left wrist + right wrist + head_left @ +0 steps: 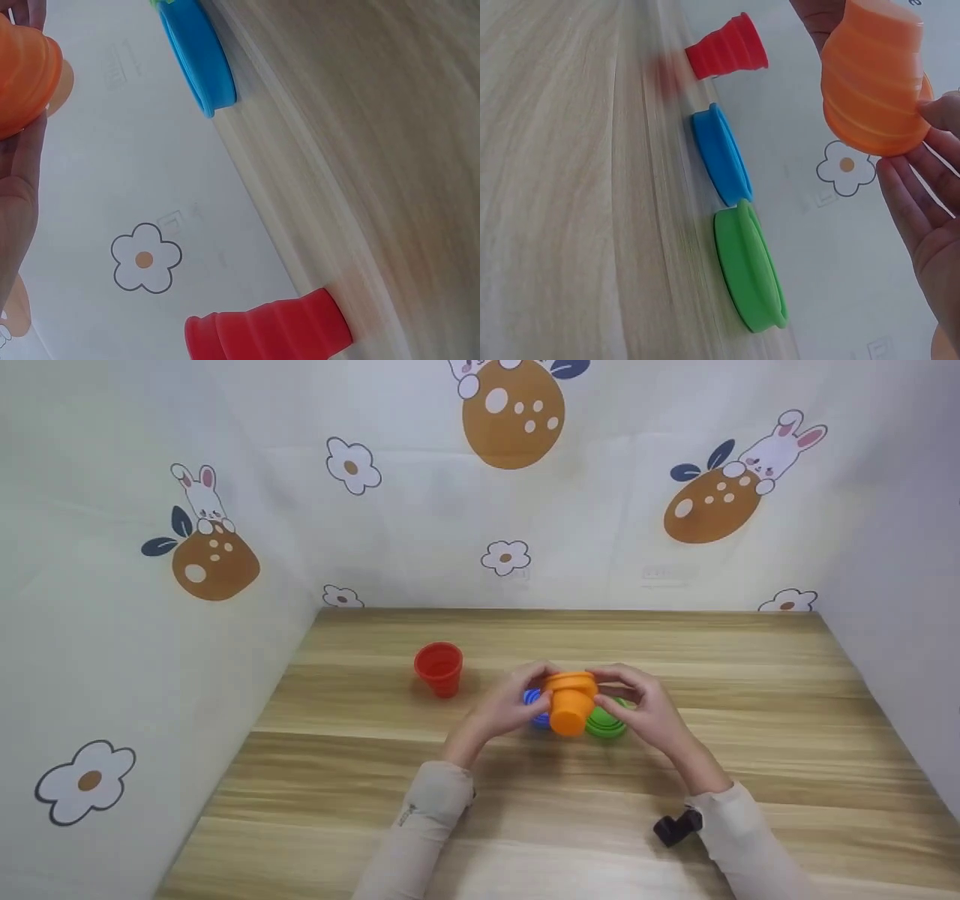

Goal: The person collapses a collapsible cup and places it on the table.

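Blue cup (540,721) partly behind orange cup (571,708)

The left hand (19,199) holds an orange cup (26,75); a squat blue cup (206,60) and a taller red cup (274,330) stand well apart on the bench (375,150), near a flowered wall (90,165).

There's an orange cup (570,712), red cup (441,669), blue cup (714,157), green cup (742,270) and flowered wall (420,532).

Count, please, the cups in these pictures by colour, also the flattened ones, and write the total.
Red: 1, the red cup
Blue: 1, the flattened blue cup
Green: 1, the flattened green cup
Orange: 1, the orange cup in the hands
Total: 4 cups
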A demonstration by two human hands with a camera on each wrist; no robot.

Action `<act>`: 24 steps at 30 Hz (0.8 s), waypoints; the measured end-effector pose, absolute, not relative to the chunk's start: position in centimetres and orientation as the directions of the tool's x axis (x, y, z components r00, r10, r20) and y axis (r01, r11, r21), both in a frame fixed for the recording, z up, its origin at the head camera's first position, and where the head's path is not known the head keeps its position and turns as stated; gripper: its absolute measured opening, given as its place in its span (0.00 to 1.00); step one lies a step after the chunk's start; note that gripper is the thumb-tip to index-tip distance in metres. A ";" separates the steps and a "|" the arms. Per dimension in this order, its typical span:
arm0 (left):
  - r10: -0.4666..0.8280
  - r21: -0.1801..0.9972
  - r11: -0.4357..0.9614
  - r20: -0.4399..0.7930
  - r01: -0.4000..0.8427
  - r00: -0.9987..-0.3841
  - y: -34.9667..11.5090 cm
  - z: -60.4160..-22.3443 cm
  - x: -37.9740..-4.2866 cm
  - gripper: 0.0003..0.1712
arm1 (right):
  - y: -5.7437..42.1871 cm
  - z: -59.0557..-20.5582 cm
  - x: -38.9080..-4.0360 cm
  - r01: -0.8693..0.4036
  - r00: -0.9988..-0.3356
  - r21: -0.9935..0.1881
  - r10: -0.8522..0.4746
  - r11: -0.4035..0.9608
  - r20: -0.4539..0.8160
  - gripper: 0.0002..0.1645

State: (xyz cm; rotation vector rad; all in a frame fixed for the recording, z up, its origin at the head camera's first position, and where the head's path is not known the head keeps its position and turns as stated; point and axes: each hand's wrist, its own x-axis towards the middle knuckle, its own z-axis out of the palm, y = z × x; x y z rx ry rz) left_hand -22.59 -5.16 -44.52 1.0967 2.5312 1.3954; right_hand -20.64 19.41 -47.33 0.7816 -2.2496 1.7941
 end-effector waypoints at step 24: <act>0.608 0.799 0.349 0.206 0.490 -0.767 -5.0 -44.3 -22.3 0.17 | 18.5 -47.0 -20.5 -0.533 -0.846 -0.788 -0.210 0.308 0.491 0.17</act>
